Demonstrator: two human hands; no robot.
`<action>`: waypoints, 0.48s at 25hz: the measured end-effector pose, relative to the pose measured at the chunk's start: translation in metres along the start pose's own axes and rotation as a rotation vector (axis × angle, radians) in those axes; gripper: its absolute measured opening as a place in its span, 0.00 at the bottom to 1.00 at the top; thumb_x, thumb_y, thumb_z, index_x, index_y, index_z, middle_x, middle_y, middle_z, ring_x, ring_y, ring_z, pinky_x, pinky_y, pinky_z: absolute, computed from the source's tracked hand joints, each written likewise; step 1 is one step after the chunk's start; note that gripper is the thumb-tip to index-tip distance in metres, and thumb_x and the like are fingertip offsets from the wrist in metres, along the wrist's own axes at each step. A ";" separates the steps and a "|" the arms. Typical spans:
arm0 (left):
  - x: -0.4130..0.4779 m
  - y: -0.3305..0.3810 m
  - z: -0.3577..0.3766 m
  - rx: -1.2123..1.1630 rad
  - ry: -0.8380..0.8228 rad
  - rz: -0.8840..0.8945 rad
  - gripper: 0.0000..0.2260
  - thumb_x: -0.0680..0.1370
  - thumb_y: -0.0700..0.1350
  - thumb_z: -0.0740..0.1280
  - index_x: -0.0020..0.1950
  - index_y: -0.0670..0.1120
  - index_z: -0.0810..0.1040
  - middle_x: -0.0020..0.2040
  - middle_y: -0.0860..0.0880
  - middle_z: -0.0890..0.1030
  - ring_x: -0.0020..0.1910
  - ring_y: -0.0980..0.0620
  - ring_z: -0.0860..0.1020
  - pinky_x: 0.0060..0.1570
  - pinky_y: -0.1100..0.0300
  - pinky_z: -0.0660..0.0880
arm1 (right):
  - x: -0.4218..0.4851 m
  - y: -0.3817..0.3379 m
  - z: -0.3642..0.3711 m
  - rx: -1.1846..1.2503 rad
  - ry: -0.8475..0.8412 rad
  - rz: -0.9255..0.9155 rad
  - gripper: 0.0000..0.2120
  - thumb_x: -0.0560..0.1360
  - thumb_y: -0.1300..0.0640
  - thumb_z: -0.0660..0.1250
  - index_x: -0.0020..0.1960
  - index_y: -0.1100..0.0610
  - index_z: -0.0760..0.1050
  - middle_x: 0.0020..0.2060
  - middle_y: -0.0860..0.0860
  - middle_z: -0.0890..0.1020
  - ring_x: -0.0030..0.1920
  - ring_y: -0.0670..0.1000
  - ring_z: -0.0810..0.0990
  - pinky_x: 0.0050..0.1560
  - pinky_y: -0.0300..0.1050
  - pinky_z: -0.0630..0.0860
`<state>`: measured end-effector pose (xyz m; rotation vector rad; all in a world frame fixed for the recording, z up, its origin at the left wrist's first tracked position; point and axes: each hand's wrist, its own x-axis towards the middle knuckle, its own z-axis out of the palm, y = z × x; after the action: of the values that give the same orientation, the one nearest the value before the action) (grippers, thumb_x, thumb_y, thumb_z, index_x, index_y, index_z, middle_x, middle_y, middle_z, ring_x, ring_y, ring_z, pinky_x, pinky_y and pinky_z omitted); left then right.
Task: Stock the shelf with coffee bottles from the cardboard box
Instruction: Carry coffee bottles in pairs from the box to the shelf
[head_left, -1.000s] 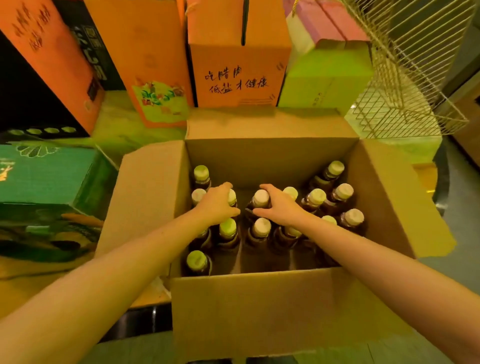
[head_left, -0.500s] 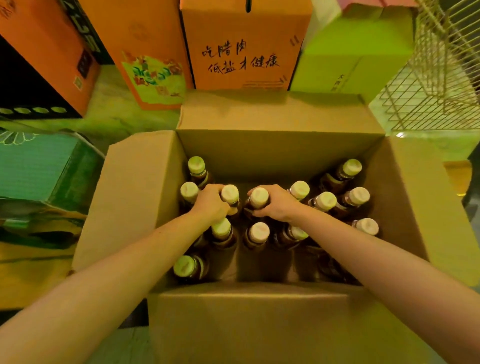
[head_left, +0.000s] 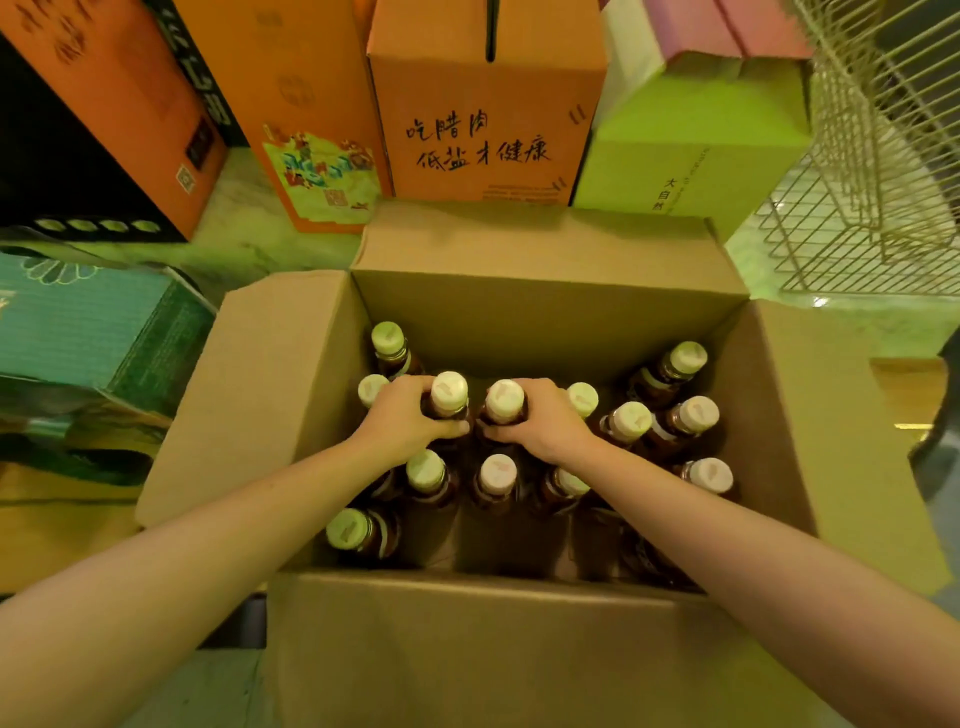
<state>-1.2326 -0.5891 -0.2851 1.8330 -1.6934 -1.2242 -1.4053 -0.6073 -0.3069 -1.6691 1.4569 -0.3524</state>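
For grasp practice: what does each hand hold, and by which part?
Left hand: a coffee bottle, neck below the cap. Right hand: the neighbouring bottle, likewise.

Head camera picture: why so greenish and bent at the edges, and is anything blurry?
Head view: a dim yellow-green cast tints the cardboard box and bottle caps; the wide lens bows the orange carton and wire rack near the edges; shadow darkens the box's depths; the left hand and right hand look fairly sharp, the corners softer.
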 end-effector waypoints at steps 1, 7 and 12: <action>-0.006 0.006 -0.007 -0.050 0.023 0.020 0.10 0.69 0.42 0.75 0.46 0.50 0.77 0.42 0.57 0.78 0.48 0.56 0.76 0.47 0.65 0.70 | -0.004 -0.005 -0.005 0.034 0.016 -0.023 0.13 0.66 0.55 0.76 0.49 0.57 0.80 0.46 0.51 0.84 0.50 0.52 0.81 0.54 0.52 0.77; -0.037 0.064 -0.057 -0.313 0.198 0.143 0.13 0.70 0.40 0.73 0.50 0.53 0.78 0.48 0.52 0.82 0.51 0.54 0.78 0.57 0.55 0.73 | -0.033 -0.064 -0.057 0.250 0.076 -0.112 0.16 0.65 0.52 0.77 0.52 0.53 0.81 0.46 0.49 0.85 0.51 0.49 0.82 0.57 0.54 0.77; -0.055 0.136 -0.100 -0.399 0.249 0.352 0.10 0.71 0.40 0.71 0.51 0.49 0.79 0.48 0.53 0.82 0.51 0.55 0.79 0.55 0.57 0.73 | -0.061 -0.124 -0.127 0.401 0.158 -0.318 0.10 0.68 0.61 0.74 0.49 0.56 0.80 0.43 0.46 0.82 0.46 0.39 0.79 0.47 0.33 0.75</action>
<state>-1.2340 -0.5954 -0.1079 1.3234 -1.4321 -1.0436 -1.4284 -0.6129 -0.1207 -1.5618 1.1326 -0.9083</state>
